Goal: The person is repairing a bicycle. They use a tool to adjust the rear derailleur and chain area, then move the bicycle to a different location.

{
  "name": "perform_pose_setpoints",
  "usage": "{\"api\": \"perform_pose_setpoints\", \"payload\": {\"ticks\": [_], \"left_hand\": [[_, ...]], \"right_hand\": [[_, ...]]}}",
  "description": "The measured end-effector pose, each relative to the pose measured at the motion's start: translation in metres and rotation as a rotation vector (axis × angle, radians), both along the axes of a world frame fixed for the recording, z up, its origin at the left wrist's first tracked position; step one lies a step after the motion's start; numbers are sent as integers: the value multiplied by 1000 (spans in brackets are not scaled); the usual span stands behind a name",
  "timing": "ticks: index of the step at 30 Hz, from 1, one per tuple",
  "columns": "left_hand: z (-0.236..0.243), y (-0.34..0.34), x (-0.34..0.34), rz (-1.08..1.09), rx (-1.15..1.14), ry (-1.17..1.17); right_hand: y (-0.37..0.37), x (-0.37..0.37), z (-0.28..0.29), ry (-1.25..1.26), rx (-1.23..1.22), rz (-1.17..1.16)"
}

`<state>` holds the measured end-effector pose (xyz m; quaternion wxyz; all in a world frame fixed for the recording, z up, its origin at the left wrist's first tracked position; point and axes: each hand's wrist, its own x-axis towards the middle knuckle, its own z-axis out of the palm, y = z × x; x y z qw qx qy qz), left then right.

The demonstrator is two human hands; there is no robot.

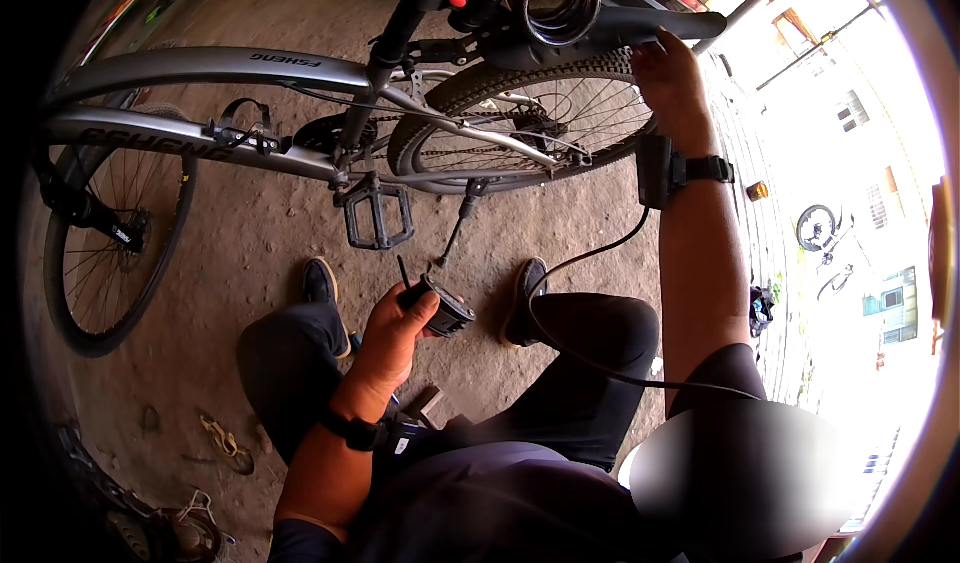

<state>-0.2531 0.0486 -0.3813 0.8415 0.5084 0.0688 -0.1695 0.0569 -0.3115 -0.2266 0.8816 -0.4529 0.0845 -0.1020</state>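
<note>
The left grip (395, 331) is closed around a small black tool (449, 311), between the person and the bike (210, 67). The long black mudguard (622, 31) lies sideways over the back wheel (420, 133), nearer the right grip (668, 75); I can't tell if that one is holding it.

The frame (330, 71) looks like smooth metal with a soft silver gloss. The rear tyre (590, 69) is matt black rubber, rough with knobs. The fender (650, 28) seems smooth dark plastic with a dull sheen; the coil (560, 37) has a glossier, plastic-like skin. The block (448, 313) is dark, hard and ridged, plastic by its look. The trousers (600, 333) are matt cloth, the ground (230, 313) rough, dry earth.
</note>
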Motion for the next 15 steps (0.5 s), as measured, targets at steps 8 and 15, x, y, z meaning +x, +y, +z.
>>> {"api": "perform_pose_setpoints", "payload": {"ticks": [8,15], "left_hand": [[0,-2,1,1,1,3],[3,-2,2,-14,9,-18]], "right_hand": [[19,-7,-15,4,47,177],[52,-20,-25,-21,-7,256]]}}
